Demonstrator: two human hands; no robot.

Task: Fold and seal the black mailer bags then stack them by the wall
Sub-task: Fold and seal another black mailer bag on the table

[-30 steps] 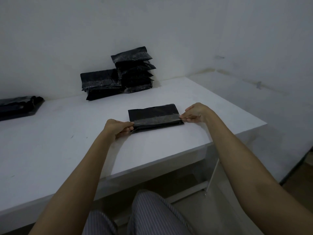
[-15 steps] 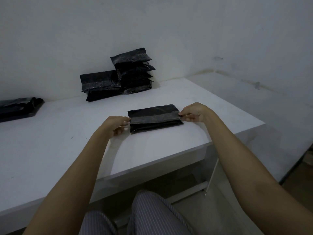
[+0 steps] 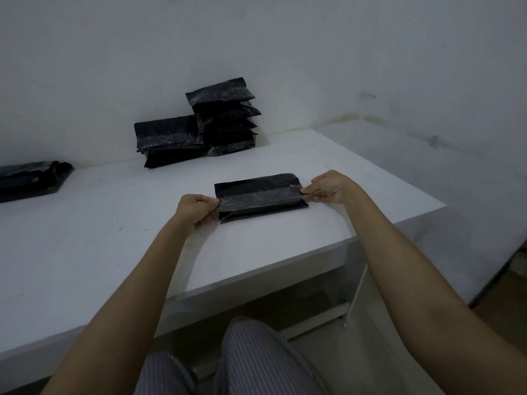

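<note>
Pinching the bag [image 3: 258, 192] by its ends, left hand [image 3: 196, 208] and right hand [image 3: 328, 186] hold its flap (greyish strip) on the counter [image 3: 114, 223], stacks [image 3: 199, 124] behind it.

A black mailer bag [image 3: 261, 195] is lying flat on the table [image 3: 114, 223], its greyish flap [image 3: 259, 198] being folded across the middle — both ends are being pinched. Sealed black bags are stacked by the wall — a taller pile [image 3: 225, 115] beside a lower one [image 3: 168, 139].
</note>
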